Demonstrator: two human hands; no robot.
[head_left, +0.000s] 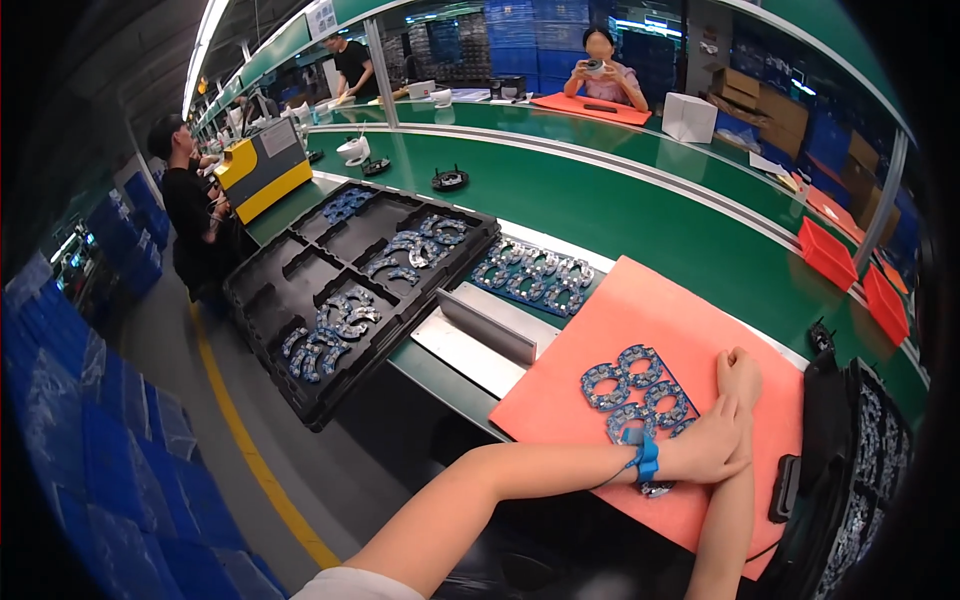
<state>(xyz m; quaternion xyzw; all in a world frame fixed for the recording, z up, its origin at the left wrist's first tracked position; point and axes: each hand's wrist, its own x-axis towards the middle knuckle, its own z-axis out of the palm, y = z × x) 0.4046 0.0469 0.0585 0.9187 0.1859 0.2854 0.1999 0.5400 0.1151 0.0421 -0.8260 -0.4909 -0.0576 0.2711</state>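
A panel of blue ring-shaped circuit boards (604,386) lies on the orange mat (560,385). My left hand (708,446) crosses over from the left, wearing a blue wrist strap (647,457). Its fingers lie round my right wrist, just to the right of the panel. The lower part of the panel is hidden beneath my left wrist and hand. My right hand (738,374) is above the mat, its fingers curled in and nothing seen in them.
A black tray (365,270) of loose curved boards stands left, beside another board panel (532,275) and a metal bracket (487,322). At right are a dark oblong object (785,489) and a black rack (860,470) of boards. Beyond runs a green conveyor (600,205); co-workers are farther off.
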